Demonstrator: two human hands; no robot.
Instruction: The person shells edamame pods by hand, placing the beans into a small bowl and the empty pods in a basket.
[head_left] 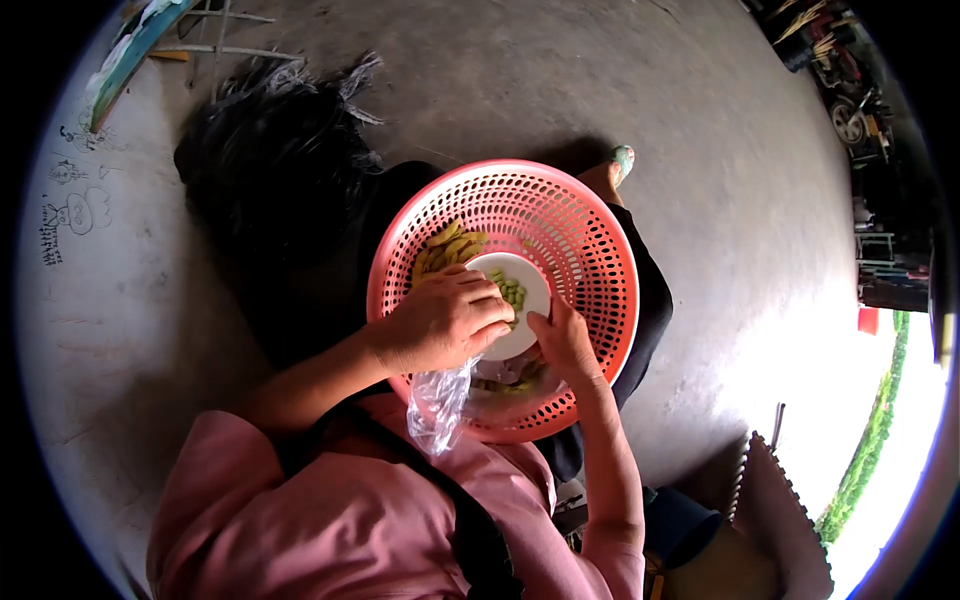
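Note:
A pink perforated basket rests on my lap. Inside it, a small white bowl holds green beans. Yellowish-green pods lie in the basket at the upper left, and more lie below the bowl. My right hand grips the bowl's right rim, thumb over the edge. My left hand reaches over the bowl's left side with its fingers bent together; what they hold, if anything, is hidden. A clear plastic bag hangs over the basket's near edge below my left hand.
A black fringed heap lies on the concrete floor to the left. My bare foot shows beyond the basket. At the lower right are a blue bucket and a jagged-edged mat. A motorbike stands at the upper right.

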